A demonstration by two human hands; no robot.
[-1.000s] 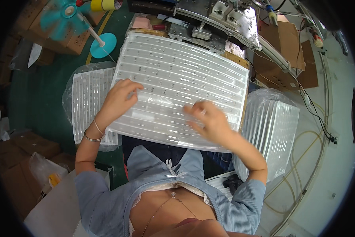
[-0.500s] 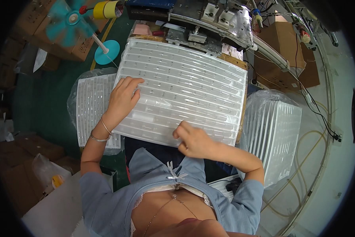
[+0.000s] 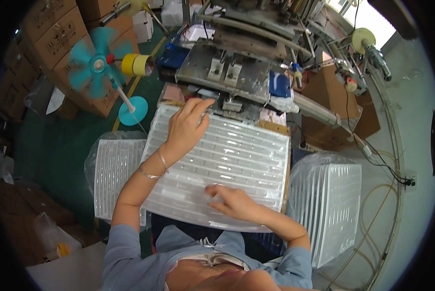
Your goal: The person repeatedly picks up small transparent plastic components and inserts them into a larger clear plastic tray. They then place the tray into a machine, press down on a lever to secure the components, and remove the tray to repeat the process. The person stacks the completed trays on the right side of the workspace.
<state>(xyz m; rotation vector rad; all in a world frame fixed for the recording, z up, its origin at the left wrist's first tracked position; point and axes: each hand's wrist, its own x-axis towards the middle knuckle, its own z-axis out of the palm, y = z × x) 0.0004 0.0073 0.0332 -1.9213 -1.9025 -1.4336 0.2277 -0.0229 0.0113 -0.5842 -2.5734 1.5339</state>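
Observation:
A wide white plastic tray (image 3: 256, 145) with many narrow ridged rows lies in front of me. Small pieces seem to sit along its rows, too tiny to name. My left hand (image 3: 190, 123) is over the tray's far edge, fingers stretched toward a metal fixture (image 3: 232, 106) on the machine, thumb apart; I see nothing in it. Above the tray's near middle hovers my right hand (image 3: 233, 201), a little blurred, with index finger and thumb apart and the other fingers curled. No object shows between them.
Beyond the tray stands a machine with a metal plate (image 3: 198, 65). Plastic-wrapped tray stacks flank me, a left stack (image 3: 118, 179) and a right stack (image 3: 336, 213). A turquoise fan (image 3: 98, 64) and cardboard boxes (image 3: 64, 36) are at the far left. Cables (image 3: 389, 169) run along the right wall.
The view has tilted up, showing more of the machine. My left hand has gone from the tray's left side to its far edge. The right hand's fingers have spread from a loose curl.

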